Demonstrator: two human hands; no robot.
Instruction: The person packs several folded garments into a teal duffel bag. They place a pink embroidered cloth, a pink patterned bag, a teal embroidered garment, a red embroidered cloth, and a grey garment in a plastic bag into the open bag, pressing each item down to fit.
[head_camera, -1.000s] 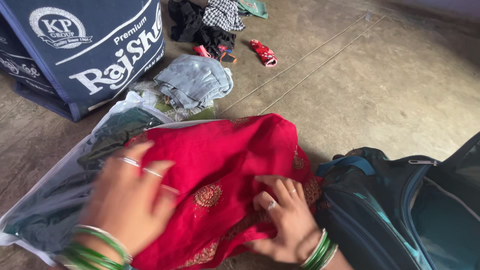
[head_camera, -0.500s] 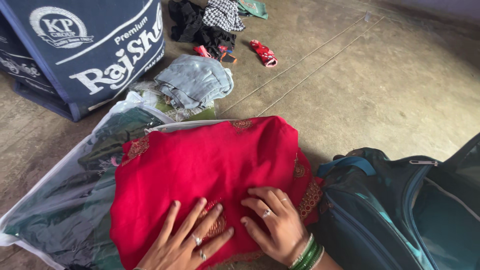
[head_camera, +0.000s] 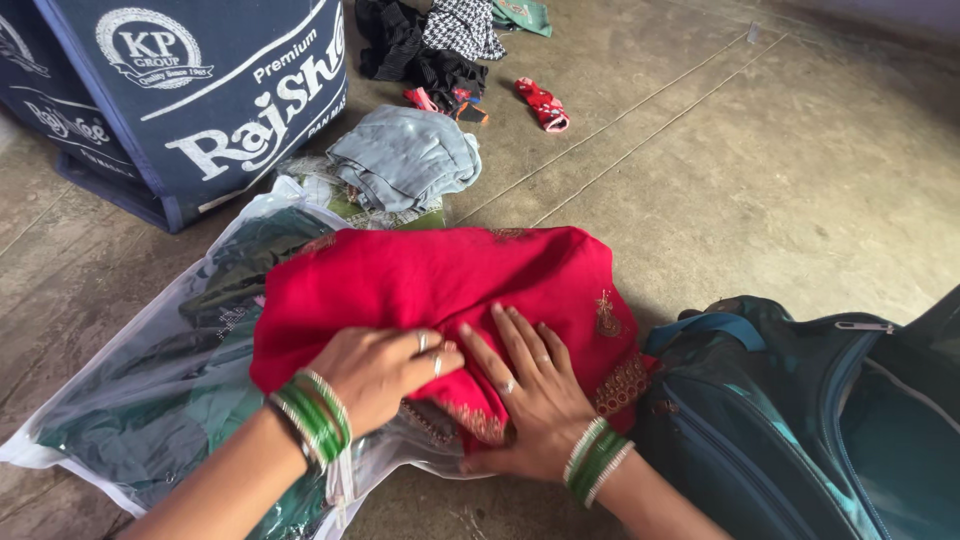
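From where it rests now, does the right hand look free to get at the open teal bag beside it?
Probably yes. The right hand lies flat on the red embroidered cloth, gripping nothing, and the teal bag sits just to its right on the floor with its zipped opening facing up. Nothing lies between them.

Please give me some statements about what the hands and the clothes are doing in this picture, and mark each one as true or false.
1. Both hands rest on the red embroidered cloth. True: the left hand and the right hand press on its near edge.
2. The red cloth lies on top of a clear plastic bag that holds dark green fabric. True.
3. The teal bag is to the left of the red cloth. False: it is to its right.
4. The folded grey garment is inside the teal bag. False: it lies on the floor beyond the red cloth.
5. Both wrists are bare. False: both wear green bangles.
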